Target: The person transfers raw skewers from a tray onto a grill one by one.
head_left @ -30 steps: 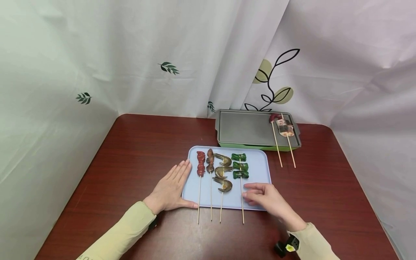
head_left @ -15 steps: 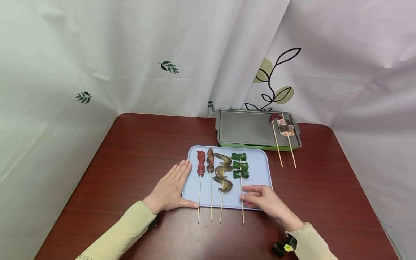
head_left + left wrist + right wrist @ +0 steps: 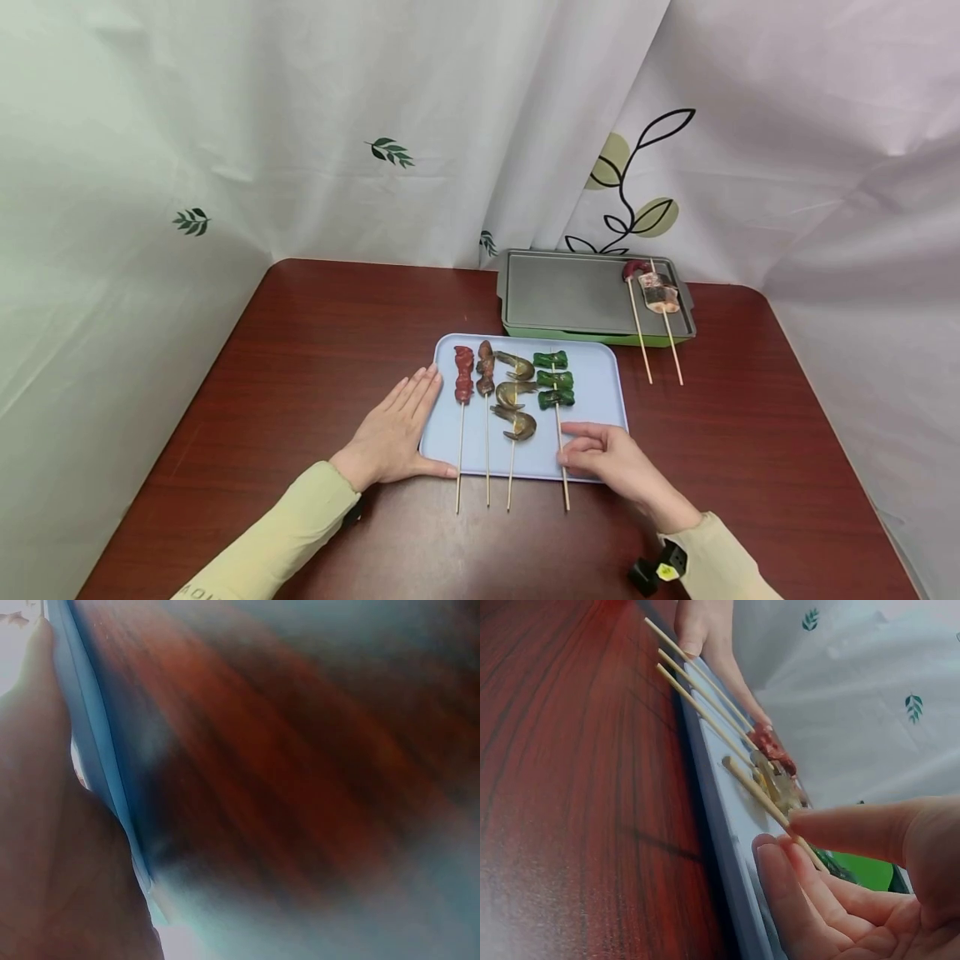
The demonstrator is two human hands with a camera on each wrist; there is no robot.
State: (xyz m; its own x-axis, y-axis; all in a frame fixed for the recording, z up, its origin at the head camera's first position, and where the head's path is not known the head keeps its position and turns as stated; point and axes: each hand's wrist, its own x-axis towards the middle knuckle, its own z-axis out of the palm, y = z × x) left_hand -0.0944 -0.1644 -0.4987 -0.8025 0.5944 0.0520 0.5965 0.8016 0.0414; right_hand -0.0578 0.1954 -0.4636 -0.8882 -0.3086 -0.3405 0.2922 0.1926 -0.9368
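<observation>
A pale blue tray (image 3: 600, 392) bears several skewers side by side, their bare sticks jutting over its near edge. My right hand (image 3: 611, 462) pinches the wooden stick of the green pepper skewer (image 3: 555, 379) between thumb and fingers; the right wrist view shows the stick (image 3: 759, 791) between them, its end tilted up. My left hand (image 3: 390, 437) lies flat with straight fingers along the tray's left edge, its thumb near the front corner. Left of the green skewer lie a shrimp skewer (image 3: 519, 425), a brown meat skewer (image 3: 486, 371) and a red meat skewer (image 3: 464, 375).
Behind the tray stands a grey grill pan (image 3: 570, 292) on a green base. On its right side rest a fish skewer (image 3: 660, 293) and a dark red skewer (image 3: 636, 268), sticks pointing toward me. White curtains (image 3: 420, 217) surround the dark red wooden table (image 3: 337, 333).
My right hand has closed in on the green pepper skewer and taken hold of its stick, whose near end has swung slightly right. My left hand has stayed in place.
</observation>
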